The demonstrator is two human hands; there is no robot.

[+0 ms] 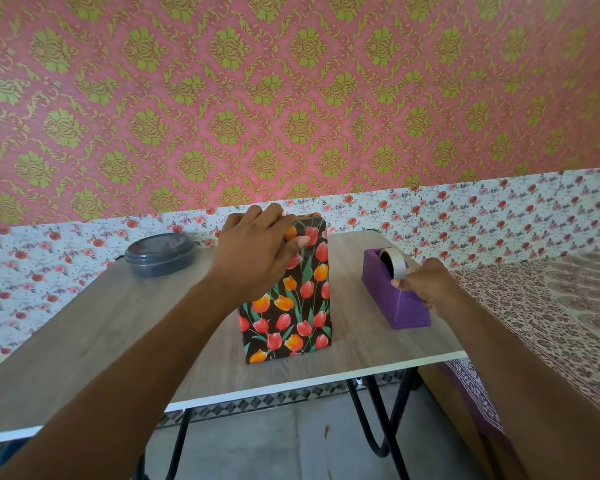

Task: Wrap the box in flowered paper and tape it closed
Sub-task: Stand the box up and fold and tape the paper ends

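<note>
A tall box point(293, 306) wrapped in black paper with red and orange tulips stands upright in the middle of the wooden table point(84, 341). My left hand point(257, 251) grips its top, fingers curled over the upper edge and thumb pressed on the front face. To the right sits a purple tape dispenser point(400, 299) holding a roll of pale tape point(394, 263). My right hand point(426, 284) rests at the dispenser's front and pinches the free end of the tape between thumb and fingers.
A round grey lidded container point(160, 252) sits at the table's back left. A bed with a patterned cover point(551, 306) borders the table on the right. The wall stands close behind. Black folding legs point(378, 417) show below the front edge.
</note>
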